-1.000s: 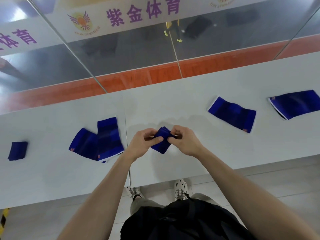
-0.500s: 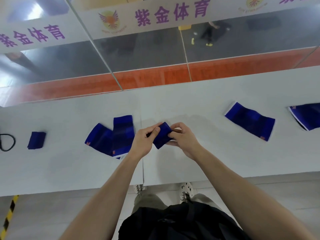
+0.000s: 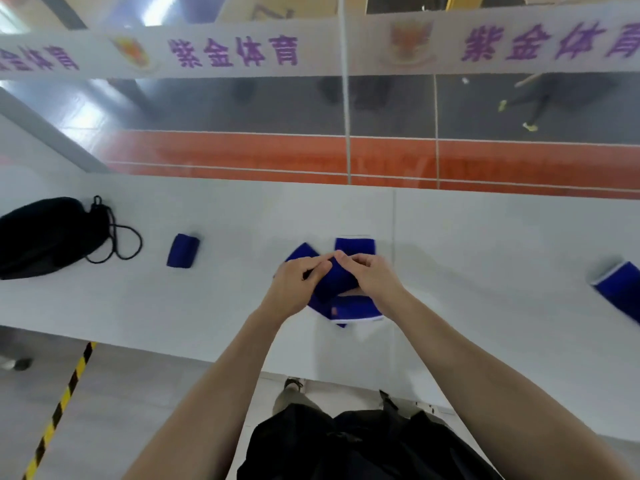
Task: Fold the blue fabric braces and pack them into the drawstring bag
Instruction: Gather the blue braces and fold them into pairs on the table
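Left hand (image 3: 297, 284) and right hand (image 3: 375, 278), forearms converging toward 12 o'clock, both pinch the folded blue brace (image 3: 333, 279). The fingers hide its long axis.

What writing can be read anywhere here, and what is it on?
"紫金体育", purple, on the white band along the glass wall; repeated at right, cut by the frame edge; left copy blurred.
Emblems beside it: lettering too blurred.
Red tag on the flat brace: too small to read.
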The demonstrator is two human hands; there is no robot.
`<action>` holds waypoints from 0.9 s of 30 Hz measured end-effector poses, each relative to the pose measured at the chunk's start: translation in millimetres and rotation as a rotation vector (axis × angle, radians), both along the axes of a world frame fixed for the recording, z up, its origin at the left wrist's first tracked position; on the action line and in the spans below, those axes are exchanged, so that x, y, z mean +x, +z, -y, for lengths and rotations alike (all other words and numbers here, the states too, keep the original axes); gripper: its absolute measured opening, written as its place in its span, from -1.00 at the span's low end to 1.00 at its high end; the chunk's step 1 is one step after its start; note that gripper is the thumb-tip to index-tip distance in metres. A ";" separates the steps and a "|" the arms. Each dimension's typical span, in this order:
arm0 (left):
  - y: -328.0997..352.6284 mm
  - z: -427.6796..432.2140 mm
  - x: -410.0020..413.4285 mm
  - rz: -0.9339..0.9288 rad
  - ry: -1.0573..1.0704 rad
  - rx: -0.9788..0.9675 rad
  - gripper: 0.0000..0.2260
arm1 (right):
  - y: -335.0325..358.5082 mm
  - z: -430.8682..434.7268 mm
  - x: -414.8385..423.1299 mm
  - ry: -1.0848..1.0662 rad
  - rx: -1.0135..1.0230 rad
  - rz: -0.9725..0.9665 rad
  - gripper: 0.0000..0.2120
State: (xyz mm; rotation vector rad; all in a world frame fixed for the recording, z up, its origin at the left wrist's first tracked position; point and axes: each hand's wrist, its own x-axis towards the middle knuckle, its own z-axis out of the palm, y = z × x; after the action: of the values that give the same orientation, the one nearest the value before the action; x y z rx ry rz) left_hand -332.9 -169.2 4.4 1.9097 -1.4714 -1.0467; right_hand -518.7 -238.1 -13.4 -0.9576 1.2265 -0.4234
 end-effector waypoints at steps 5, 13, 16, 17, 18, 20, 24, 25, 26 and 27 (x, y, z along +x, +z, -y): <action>10.5 -4.4 104.1 -0.135 -0.022 0.131 -0.67 | 5.9 9.1 105.7 0.091 -0.164 -0.196 -0.70; -10.6 -24.3 233.2 -0.520 0.260 0.183 -0.67 | -6.3 4.9 239.8 -0.017 0.111 -0.022 -0.68; -25.5 -31.9 256.1 -0.655 0.363 0.245 -0.69 | -29.2 5.2 268.9 0.008 0.142 -0.061 -0.69; -30.5 -31.6 263.3 -0.660 0.404 0.280 -0.69 | -36.2 3.7 278.1 0.020 0.152 -0.079 -0.67; -34.4 -30.6 269.9 -0.638 0.426 0.309 -0.70 | -43.4 1.9 286.2 0.029 0.156 -0.100 -0.66; -44.5 -28.1 282.4 -0.436 0.386 0.329 -0.72 | -56.3 -0.2 299.9 0.070 0.136 -0.145 -0.73; -68.3 -31.3 306.4 0.285 0.216 0.169 -0.69 | -85.3 10.0 317.0 0.160 0.042 -0.285 -0.94; -73.8 -33.4 312.6 0.409 0.180 0.149 -0.66 | -90.0 12.3 319.3 0.204 -0.020 -0.371 -0.92; -78.9 -35.2 317.9 0.504 0.125 0.155 -0.61 | -94.0 12.7 320.2 0.253 -0.115 -0.485 -0.83; -83.8 -36.8 322.5 0.576 0.051 0.180 -0.57 | -94.6 10.7 320.2 0.296 -0.235 -0.613 -0.70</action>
State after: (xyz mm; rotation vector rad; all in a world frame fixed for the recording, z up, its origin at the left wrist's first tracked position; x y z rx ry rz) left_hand -10.5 -132.4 -79.4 2.5068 -1.6493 -0.6441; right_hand -198.5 -248.8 -108.0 -1.5179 1.5680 -0.0292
